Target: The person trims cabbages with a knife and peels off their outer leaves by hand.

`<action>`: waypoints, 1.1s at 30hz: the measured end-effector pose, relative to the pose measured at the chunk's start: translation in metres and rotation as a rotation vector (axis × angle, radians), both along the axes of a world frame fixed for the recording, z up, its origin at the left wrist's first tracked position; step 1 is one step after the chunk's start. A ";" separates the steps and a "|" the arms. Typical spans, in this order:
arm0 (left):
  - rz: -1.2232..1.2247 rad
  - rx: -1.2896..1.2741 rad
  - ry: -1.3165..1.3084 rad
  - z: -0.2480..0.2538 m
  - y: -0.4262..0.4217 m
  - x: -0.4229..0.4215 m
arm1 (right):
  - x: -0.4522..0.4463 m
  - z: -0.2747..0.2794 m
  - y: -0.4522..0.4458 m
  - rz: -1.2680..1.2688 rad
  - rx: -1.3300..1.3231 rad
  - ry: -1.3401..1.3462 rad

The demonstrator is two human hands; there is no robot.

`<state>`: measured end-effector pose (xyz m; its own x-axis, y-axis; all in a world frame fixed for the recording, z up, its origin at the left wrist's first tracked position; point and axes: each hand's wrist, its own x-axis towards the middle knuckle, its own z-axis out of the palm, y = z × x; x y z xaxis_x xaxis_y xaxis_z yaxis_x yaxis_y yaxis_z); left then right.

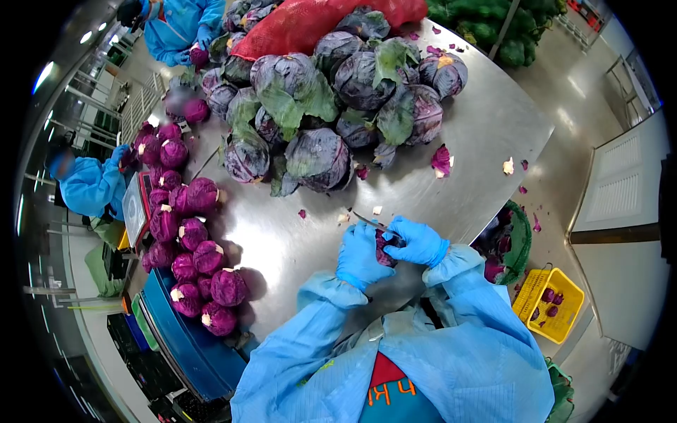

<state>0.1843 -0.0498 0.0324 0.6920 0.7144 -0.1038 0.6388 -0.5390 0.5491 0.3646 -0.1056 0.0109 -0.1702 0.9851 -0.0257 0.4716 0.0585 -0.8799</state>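
Both my hands wear blue gloves and meet near the front edge of the metal table. My left hand (362, 254) is closed around a small purple cabbage (384, 252), mostly hidden by the fingers. My right hand (419, 242) is closed on a knife (368, 221), whose thin dark blade points left over the cabbage; its handle is covered by the glove. Small pale and purple trimmings (377, 210) lie just beyond the blade.
Untrimmed cabbages (319, 159) with outer leaves are heaped ahead, beside a red mesh sack (310, 27). Peeled purple cabbages (209, 257) line the left side. A yellow basket (522, 304) and green mesh sack (520, 240) stand right. Two co-workers in blue (90, 185) are at left.
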 end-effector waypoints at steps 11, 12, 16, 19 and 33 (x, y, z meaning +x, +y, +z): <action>-0.089 0.099 0.103 0.003 0.006 0.007 | 0.007 0.013 -0.003 0.031 -0.025 0.008; -0.042 0.067 0.093 -0.001 0.005 0.006 | 0.009 0.008 -0.002 0.034 0.028 0.037; -0.051 -0.022 0.163 0.001 0.005 0.010 | 0.013 0.007 0.004 0.082 0.009 0.017; -0.234 0.120 0.211 0.014 0.009 0.013 | 0.017 0.002 0.007 0.156 -0.020 -0.058; -0.162 0.155 0.153 0.009 0.009 0.010 | 0.018 0.007 0.006 0.077 -0.080 -0.101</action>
